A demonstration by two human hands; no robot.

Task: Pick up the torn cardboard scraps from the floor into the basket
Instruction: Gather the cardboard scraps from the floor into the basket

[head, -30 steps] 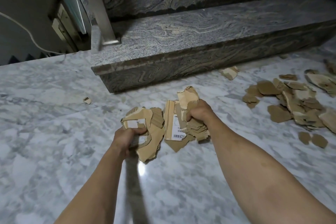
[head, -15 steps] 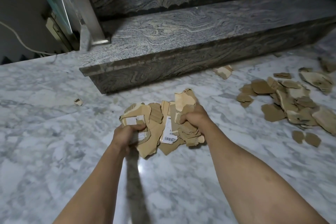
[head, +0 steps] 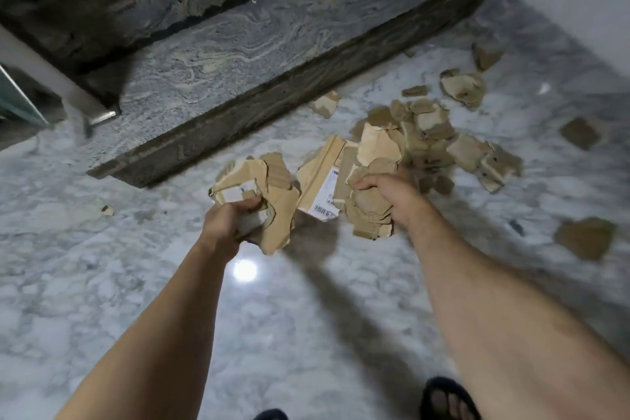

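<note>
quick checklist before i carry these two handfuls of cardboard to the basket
1. Left hand grip on its cardboard bundle: closed around it, ok.
2. Right hand grip on its stack of scraps: closed, but the labelled piece sticks out at the edge; cannot tell if it is secure.
3. Basket located: not in view, not ok.
4. Floor cleared: not ok; a scrap pile lies to the right, loose pieces nearby, and a small scrap to the left.
5. Footing: sandalled foot on the marble floor, no scraps beside it, ok.
</note>
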